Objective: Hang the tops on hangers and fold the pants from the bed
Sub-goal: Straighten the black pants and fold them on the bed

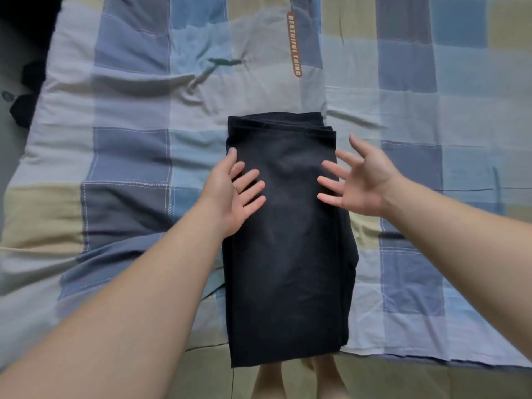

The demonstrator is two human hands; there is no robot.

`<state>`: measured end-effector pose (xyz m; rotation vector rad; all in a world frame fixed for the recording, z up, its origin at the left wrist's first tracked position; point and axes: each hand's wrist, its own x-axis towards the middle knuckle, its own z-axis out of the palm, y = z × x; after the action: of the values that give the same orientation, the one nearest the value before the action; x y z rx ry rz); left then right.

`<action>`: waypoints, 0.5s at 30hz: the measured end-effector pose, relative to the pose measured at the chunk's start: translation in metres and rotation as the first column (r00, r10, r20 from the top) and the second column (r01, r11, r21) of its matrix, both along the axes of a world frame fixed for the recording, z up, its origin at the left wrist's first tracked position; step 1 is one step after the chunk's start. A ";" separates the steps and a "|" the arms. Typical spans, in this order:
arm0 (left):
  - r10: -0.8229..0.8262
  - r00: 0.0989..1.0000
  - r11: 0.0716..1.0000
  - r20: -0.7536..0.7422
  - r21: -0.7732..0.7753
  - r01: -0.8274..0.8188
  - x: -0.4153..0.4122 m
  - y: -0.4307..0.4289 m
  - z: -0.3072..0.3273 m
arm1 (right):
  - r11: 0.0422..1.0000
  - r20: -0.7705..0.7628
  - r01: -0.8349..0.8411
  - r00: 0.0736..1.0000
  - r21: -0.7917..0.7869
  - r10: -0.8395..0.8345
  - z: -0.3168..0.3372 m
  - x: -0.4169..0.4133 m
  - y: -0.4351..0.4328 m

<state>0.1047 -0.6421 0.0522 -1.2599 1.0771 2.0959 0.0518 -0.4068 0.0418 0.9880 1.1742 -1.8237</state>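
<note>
On the checked bed cover (129, 156), dark pants (288, 240) lie folded lengthwise, near end hanging over the edge. Left hand (233, 197) and right hand (357, 182) are spread wide, holding nothing. Prob. the cross fold is left; no tops or hangers visible.

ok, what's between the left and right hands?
Head view: only the dark folded pants lie between the left hand and right hand; both are open, fingers spread.

pants (288, 240) folded on bed (115, 110) | both hands spread, empty
</note>
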 end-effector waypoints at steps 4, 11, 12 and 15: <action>-0.052 0.998 0.999 0.024 -0.011 0.052 0.057 0.010 0.005 | 0.998 0.038 -0.003 0.999 -0.055 0.005 0.006 0.043 0.013; -0.159 0.962 0.967 0.224 -0.162 0.197 0.177 0.026 -0.004 | 1.000 0.170 -0.017 0.985 -0.023 0.021 -0.007 0.154 0.034; -0.171 0.950 0.952 0.261 -0.206 0.228 0.193 0.029 -0.008 | 1.000 0.192 -0.025 0.981 -0.006 0.026 -0.011 0.169 0.037; -0.198 0.911 0.886 0.362 -0.332 0.324 0.237 0.033 -0.023 | 0.988 0.250 -0.128 0.963 0.082 0.104 -0.026 0.210 0.046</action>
<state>0.3419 -0.6095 0.0289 -1.4710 1.4606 1.4545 0.2615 -0.3605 0.0162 1.1393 1.1511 -1.5157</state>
